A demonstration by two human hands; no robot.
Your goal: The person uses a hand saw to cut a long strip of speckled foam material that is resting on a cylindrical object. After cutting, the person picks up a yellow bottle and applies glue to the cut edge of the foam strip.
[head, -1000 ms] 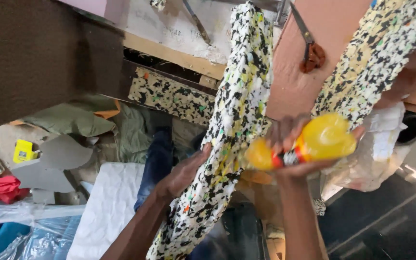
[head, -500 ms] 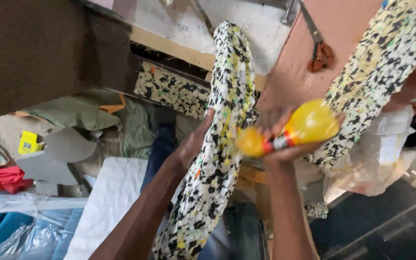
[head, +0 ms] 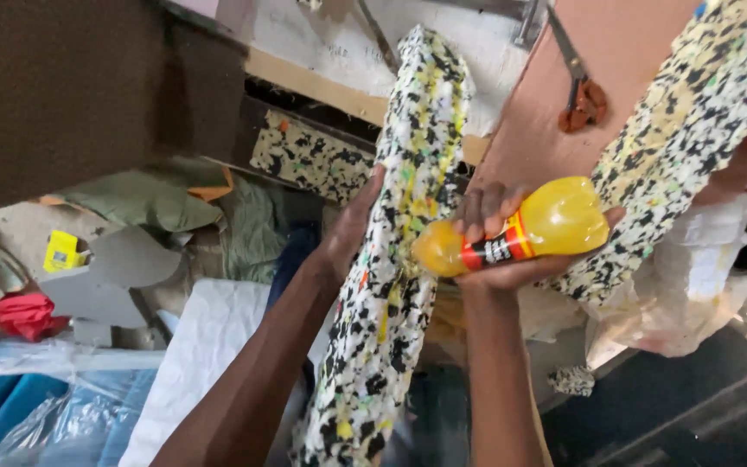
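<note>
We have the tall slab of speckled rebonded foam [head: 399, 259] — black, white and yellow flecks — standing near upright in the middle of the view. Our left hand [head: 352, 229] lies flat against its left face, fingers pressed together along the edge, steadying it. Our right hand [head: 503, 246] is wrapped round a soft yellow plastic squeeze bottle with a red-and-black label band [head: 516, 232], tipped sideways with its narrow end touching the foam's front face; there is a yellow streak on the foam just beside the nozzle. The step in hand looks like running adhesive down this face. To do it well, we judge: keep the nozzle in contact, squeeze evenly, and hold the slab firm from behind so it does not bow away. A second speckled foam slab [head: 693, 130] leans at the upper right against a reddish-brown board [head: 538, 112] — well apart from the bottle. Below left lie a white quilted sheet [head: 209, 346] and grey card cut-outs [head: 105, 277].
</note>
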